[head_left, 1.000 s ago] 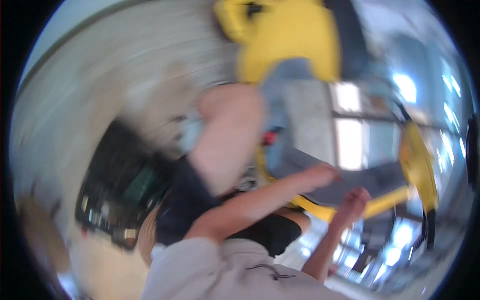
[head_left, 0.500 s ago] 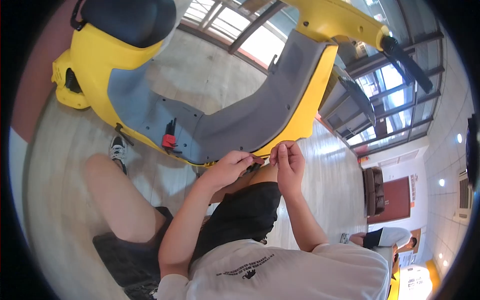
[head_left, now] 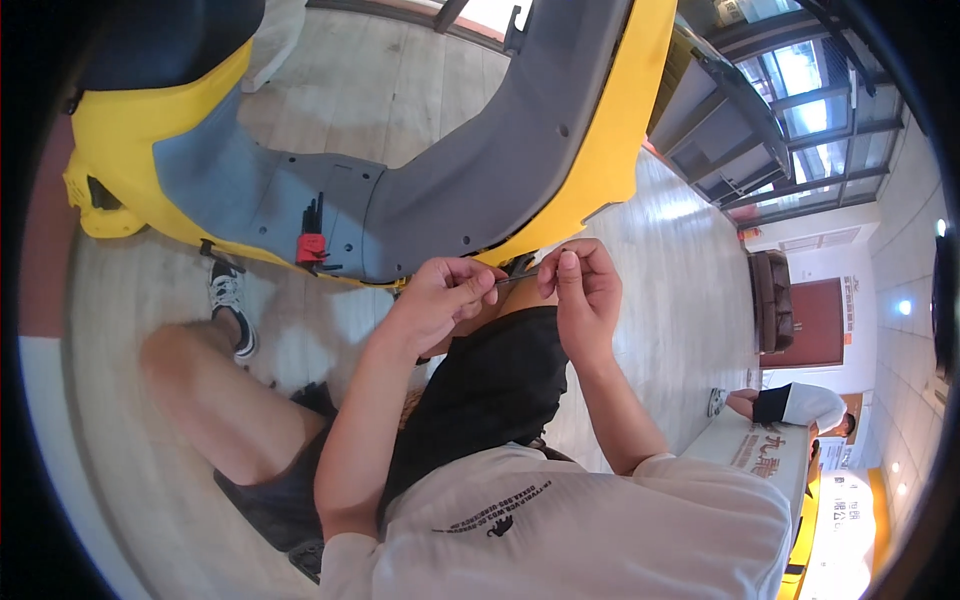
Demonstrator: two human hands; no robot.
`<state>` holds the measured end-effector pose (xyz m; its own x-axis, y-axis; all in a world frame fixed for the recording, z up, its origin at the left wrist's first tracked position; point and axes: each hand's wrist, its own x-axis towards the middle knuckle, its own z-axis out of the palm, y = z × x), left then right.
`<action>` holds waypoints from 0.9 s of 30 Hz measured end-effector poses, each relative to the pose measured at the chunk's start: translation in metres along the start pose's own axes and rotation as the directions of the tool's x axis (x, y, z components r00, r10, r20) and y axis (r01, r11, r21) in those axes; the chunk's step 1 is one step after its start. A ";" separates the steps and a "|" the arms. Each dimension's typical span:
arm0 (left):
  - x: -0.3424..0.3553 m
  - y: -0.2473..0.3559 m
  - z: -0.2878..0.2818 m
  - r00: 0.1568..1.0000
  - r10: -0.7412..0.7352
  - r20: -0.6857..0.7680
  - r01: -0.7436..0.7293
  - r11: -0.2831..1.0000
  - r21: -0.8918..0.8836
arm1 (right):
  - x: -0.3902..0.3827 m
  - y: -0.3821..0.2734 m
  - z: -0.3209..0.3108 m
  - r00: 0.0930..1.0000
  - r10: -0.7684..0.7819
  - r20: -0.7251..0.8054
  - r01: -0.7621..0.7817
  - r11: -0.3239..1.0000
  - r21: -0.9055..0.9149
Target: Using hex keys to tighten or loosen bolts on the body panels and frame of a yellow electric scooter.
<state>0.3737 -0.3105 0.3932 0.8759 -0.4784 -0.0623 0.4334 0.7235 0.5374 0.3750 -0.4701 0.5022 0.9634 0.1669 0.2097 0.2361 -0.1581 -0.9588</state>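
Note:
My left hand (head_left: 450, 300) and my right hand (head_left: 585, 295) meet in front of my lap, their closed fingertips pinching a thin dark rod (head_left: 516, 278), apparently a hex key, held nearly level between them. Just beyond them lies the grey footboard (head_left: 430, 210) of a yellow scooter (head_left: 600, 170). On it, left of my hands, a red holder (head_left: 311, 248) carries several black hex keys. The scooter's black seat (head_left: 170, 35) is at the upper left.
My bent bare leg extends over the pale wood floor (head_left: 650, 300) at left. At right are a brown sofa (head_left: 772, 300), a red door (head_left: 810, 325) and a person (head_left: 810, 405) bent over a white counter (head_left: 740, 470). A dark panel (head_left: 715, 115) stands before the windows.
The view has swung round from a blurred angle and steadied. Since half a second ago, my hands appear higher in the picture, with the thin rod more visible between them.

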 end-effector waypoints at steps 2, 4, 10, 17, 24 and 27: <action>0.002 -0.002 -0.001 1.000 0.011 -0.001 -0.011 1.000 0.006 | 0.001 0.003 0.000 1.000 0.014 0.000 -0.014 1.000 0.007; 0.003 -0.002 -0.001 1.000 0.020 0.001 -0.020 1.000 0.003 | 0.000 0.007 0.000 0.999 0.032 0.003 -0.032 0.999 0.013; 0.005 0.000 -0.001 0.998 0.018 -0.054 0.001 0.946 0.326 | -0.002 0.015 -0.006 0.997 -0.059 0.052 0.066 0.987 -0.148; 0.000 0.002 -0.002 0.989 -0.052 -0.136 0.084 0.967 0.241 | -0.005 0.015 0.001 0.988 -0.065 0.141 0.099 0.964 -0.249; -0.032 0.054 -0.020 0.996 -0.082 -0.045 0.093 0.908 0.409 | 0.007 0.012 0.017 0.951 -0.001 0.310 0.042 0.991 -0.126; -0.045 0.072 -0.031 0.987 -0.119 -0.110 0.136 0.978 0.157 | 0.008 0.016 0.043 0.941 -0.070 0.330 0.104 0.991 -0.087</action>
<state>0.3718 -0.2212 0.4082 0.8358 -0.5038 -0.2181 0.5096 0.5643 0.6494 0.3813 -0.4298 0.4809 0.8483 0.4898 0.2011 0.3453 -0.2240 -0.9114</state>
